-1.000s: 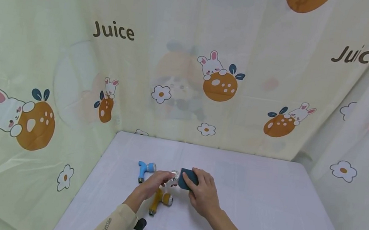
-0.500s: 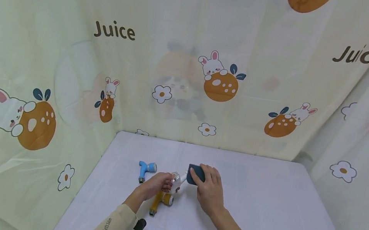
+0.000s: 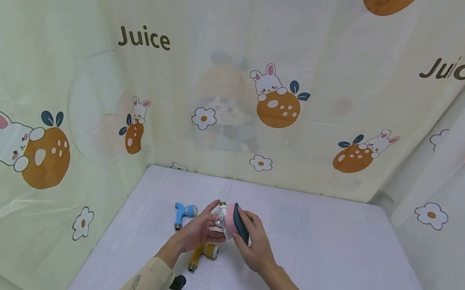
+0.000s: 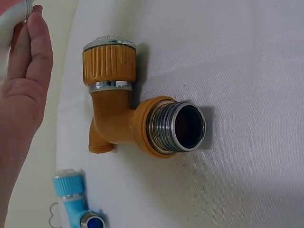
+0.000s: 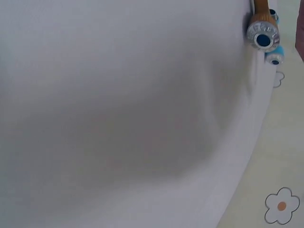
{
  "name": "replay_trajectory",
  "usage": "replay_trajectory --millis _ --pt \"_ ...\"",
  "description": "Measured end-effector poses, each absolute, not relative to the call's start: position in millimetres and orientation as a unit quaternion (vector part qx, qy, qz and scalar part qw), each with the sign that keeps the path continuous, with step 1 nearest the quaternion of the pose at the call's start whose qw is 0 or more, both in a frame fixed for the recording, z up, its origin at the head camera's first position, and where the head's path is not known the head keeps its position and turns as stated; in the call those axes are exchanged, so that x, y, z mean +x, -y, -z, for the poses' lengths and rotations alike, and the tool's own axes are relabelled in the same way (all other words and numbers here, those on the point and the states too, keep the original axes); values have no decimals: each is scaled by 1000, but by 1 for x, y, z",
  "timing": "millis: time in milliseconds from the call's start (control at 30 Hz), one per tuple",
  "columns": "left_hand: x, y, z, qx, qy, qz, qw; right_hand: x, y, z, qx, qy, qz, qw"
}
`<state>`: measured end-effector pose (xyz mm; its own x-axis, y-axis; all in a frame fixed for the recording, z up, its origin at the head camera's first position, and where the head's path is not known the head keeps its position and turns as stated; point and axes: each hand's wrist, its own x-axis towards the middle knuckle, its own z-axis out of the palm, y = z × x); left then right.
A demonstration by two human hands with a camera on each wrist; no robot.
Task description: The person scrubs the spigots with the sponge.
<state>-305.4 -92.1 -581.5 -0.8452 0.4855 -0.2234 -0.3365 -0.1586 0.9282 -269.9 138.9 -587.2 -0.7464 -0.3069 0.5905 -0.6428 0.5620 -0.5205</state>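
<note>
Over the table, my left hand point(image 3: 195, 232) holds a white faucet point(image 3: 221, 222), its brass-coloured threaded end pointing away from me. In my right hand point(image 3: 258, 245) is a two-layer sponge point(image 3: 241, 224), pink on one side and dark teal on the other. The pink side lies against the right side of the white faucet. Only part of the white faucet point(image 4: 10, 33) shows in the left wrist view, beside the left fingers point(image 4: 39, 52). A mustard-yellow faucet point(image 3: 200, 254) lies on the table just below the left hand.
Beyond the left forearm lies a light-blue faucet point(image 3: 181, 214) on the white-covered table point(image 3: 332, 256). A printed curtain point(image 3: 222, 90) rises at the table's back and sides. Both sleeves have a black wrist device point(image 3: 178, 283) near the cuff.
The white faucet has turned in my left hand, so its threaded end now points away. The sponge moved right, then came back left and tilted, its pink side now against the faucet.
</note>
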Motion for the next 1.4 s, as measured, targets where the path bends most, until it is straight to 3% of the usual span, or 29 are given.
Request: replay_trajectory --millis 367,633,1167,1400 --pt "-308 94 582 83 -622 -739 246 -265 -131 580 309 851 -363 218" --pt "-303 95 577 105 -608 -739 272 -270 -137 582 303 860 -361 196" --pt "-302 94 572 129 -597 -719 331 -282 -156 597 261 896 -206 293" --pt "-305 91 574 112 -593 -745 286 -283 -156 601 199 893 -293 276"
